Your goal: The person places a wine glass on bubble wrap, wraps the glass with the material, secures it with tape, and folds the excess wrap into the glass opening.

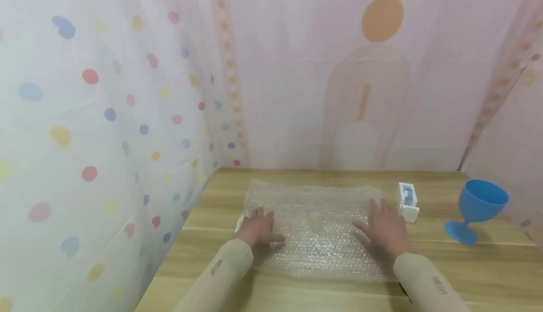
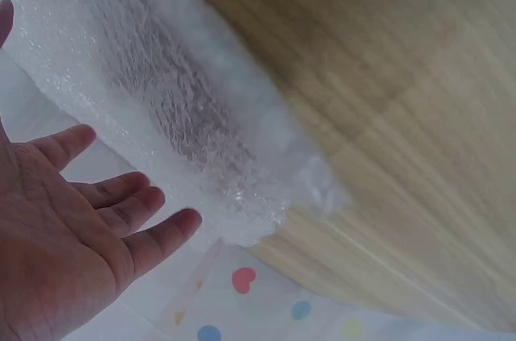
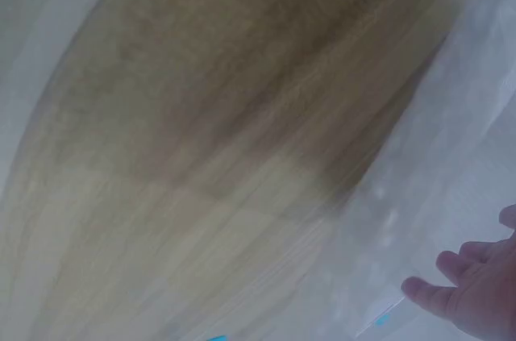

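Observation:
A sheet of clear bubble wrap point(image 1: 316, 236) lies spread on the wooden table. Over its left part is my left hand point(image 1: 258, 229), fingers extended and thumb out to the side; in the left wrist view the palm point(image 2: 60, 236) shows with its fingers spread beside the bubble wrap point(image 2: 169, 91). My right hand point(image 1: 387, 227) is over the sheet's right part with its fingers spread. In the right wrist view the right hand point(image 3: 480, 289) is partly cut off, near the wrap's edge point(image 3: 387, 204). Neither hand grips anything; whether the palms touch the sheet cannot be told.
Just right of the sheet is a small white box point(image 1: 408, 202) with a light-blue item in it. A blue plastic goblet point(image 1: 482, 206) stands farther right on the table point(image 1: 331, 298). Patterned curtains point(image 1: 288, 90) hang behind the table and at both sides.

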The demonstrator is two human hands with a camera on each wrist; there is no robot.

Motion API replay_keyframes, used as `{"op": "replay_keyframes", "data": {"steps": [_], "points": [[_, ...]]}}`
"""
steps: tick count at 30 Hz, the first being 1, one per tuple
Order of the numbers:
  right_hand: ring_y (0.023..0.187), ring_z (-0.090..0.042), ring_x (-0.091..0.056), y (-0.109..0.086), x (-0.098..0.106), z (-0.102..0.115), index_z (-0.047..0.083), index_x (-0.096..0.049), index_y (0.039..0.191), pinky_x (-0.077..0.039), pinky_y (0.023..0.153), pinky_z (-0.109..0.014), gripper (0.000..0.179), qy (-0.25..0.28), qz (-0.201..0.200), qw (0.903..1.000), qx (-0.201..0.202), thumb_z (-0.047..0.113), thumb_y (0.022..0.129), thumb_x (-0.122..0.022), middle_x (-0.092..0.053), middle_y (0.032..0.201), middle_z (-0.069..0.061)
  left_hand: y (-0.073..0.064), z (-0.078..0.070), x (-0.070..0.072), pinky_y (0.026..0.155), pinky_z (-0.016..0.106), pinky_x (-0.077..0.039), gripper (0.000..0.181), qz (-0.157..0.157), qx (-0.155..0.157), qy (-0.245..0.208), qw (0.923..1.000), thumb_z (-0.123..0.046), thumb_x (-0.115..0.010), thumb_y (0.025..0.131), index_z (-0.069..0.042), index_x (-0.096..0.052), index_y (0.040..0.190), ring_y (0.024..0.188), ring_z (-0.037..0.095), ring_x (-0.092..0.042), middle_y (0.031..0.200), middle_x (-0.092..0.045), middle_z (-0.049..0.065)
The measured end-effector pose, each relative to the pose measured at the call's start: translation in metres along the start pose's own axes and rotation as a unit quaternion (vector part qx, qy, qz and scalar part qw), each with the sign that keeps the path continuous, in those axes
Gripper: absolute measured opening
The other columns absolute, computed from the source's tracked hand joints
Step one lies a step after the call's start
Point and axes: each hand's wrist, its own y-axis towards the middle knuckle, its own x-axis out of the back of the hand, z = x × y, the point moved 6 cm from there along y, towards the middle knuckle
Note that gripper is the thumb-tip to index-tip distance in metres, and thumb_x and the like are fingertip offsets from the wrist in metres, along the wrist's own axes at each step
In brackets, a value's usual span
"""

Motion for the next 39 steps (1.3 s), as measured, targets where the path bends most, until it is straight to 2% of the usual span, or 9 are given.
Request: {"op": "replay_keyframes", "data": {"steps": [4, 7, 13, 17, 21, 23, 28, 34, 39], "points": [[0.124, -0.062, -0.038, 0.0, 0.009, -0.005, -0.013, -0.037, 0.142, -0.044, 0.085, -0.072, 0.083, -0.002, -0.016, 0.9999, -0.002, 0.053, 0.095, -0.058, -0.034, 0.141, -0.044, -0.001, -0.003, 0.001, 0.103, 0.063, -0.039, 0.075, 0.002, -0.008, 0.001, 1.0, -0.058, -0.077, 0.077, -0.004, -0.06, 0.125, 0.13, 0.047, -0.042, 0.142, -0.044, 0.03], [0.118, -0.06, -0.045, 0.001, 0.013, -0.013, -0.015, -0.041, 0.138, -0.047, 0.082, -0.069, 0.078, 0.007, -0.027, 0.9995, -0.013, 0.048, 0.097, -0.058, -0.041, 0.135, -0.043, -0.003, -0.003, 0.0, 0.096, 0.06, -0.045, 0.064, 0.003, -0.003, -0.001, 1.0, -0.055, -0.08, 0.074, -0.007, -0.062, 0.112, 0.121, 0.044, -0.048, 0.135, -0.049, 0.027], [0.097, -0.055, -0.057, -0.003, 0.025, -0.034, -0.019, -0.052, 0.123, -0.053, 0.069, -0.063, 0.065, 0.029, -0.056, 0.9973, -0.038, 0.04, 0.098, -0.058, -0.052, 0.113, -0.041, -0.005, -0.003, -0.003, 0.099, 0.061, -0.043, 0.066, 0.008, 0.004, -0.008, 0.9999, -0.052, -0.083, 0.071, -0.006, -0.062, 0.115, 0.125, 0.045, -0.045, 0.138, -0.047, 0.028], [0.094, -0.057, -0.058, -0.006, 0.036, -0.047, -0.019, -0.054, 0.118, -0.054, 0.064, -0.061, 0.061, 0.03, -0.062, 0.9959, -0.058, 0.039, 0.099, -0.056, -0.052, 0.112, -0.044, -0.004, -0.004, -0.004, 0.1, 0.062, -0.043, 0.07, 0.007, 0.007, -0.014, 0.9999, -0.05, -0.083, 0.072, -0.004, -0.061, 0.12, 0.129, 0.048, -0.042, 0.142, -0.044, 0.03], [0.09, -0.054, -0.06, -0.009, 0.045, -0.064, -0.018, -0.054, 0.119, -0.054, 0.058, -0.055, 0.061, 0.046, -0.061, 0.9919, -0.101, 0.04, 0.1, -0.052, -0.056, 0.111, -0.042, -0.004, -0.006, -0.003, 0.099, 0.062, -0.043, 0.074, 0.006, 0.015, -0.017, 0.9997, -0.048, -0.084, 0.073, -0.002, -0.059, 0.125, 0.13, 0.049, -0.041, 0.143, -0.042, 0.031], [0.089, -0.053, -0.061, -0.013, 0.049, -0.073, -0.018, -0.053, 0.119, -0.053, 0.057, -0.053, 0.064, 0.071, -0.066, 0.9877, -0.122, 0.043, 0.101, -0.048, -0.057, 0.11, -0.041, -0.005, -0.007, -0.002, 0.1, 0.061, -0.043, 0.075, 0.008, 0.02, -0.018, 0.9996, -0.048, -0.084, 0.074, -0.002, -0.058, 0.127, 0.13, 0.049, -0.041, 0.144, -0.041, 0.031], [0.093, -0.059, -0.058, -0.026, 0.066, -0.094, -0.016, -0.055, 0.12, -0.046, 0.065, -0.064, 0.074, 0.11, -0.096, 0.9716, -0.186, 0.054, 0.102, -0.037, -0.058, 0.114, -0.041, -0.006, -0.009, -0.002, 0.1, 0.061, -0.043, 0.076, 0.006, 0.023, -0.014, 0.9996, -0.048, -0.084, 0.074, -0.001, -0.057, 0.128, 0.13, 0.049, -0.041, 0.145, -0.04, 0.031], [0.101, -0.06, -0.053, -0.035, 0.073, -0.117, -0.01, -0.056, 0.126, -0.044, 0.071, -0.067, 0.077, 0.099, -0.133, 0.954, -0.25, 0.06, 0.099, -0.037, -0.053, 0.122, -0.041, -0.006, -0.009, -0.004, 0.1, 0.06, -0.043, 0.077, 0.002, 0.017, -0.014, 0.9997, -0.047, -0.084, 0.075, 0.0, -0.057, 0.129, 0.13, 0.049, -0.041, 0.144, -0.041, 0.032], [0.105, -0.057, -0.053, -0.046, 0.074, -0.13, -0.01, -0.056, 0.125, -0.043, 0.075, -0.065, 0.077, 0.148, -0.143, 0.9325, -0.297, 0.059, 0.099, -0.036, -0.053, 0.126, -0.038, -0.008, -0.01, -0.005, 0.101, 0.062, -0.042, 0.078, 0.001, 0.016, -0.018, 0.9997, -0.045, -0.084, 0.074, 0.001, -0.056, 0.13, 0.132, 0.05, -0.038, 0.144, -0.04, 0.033]]}}
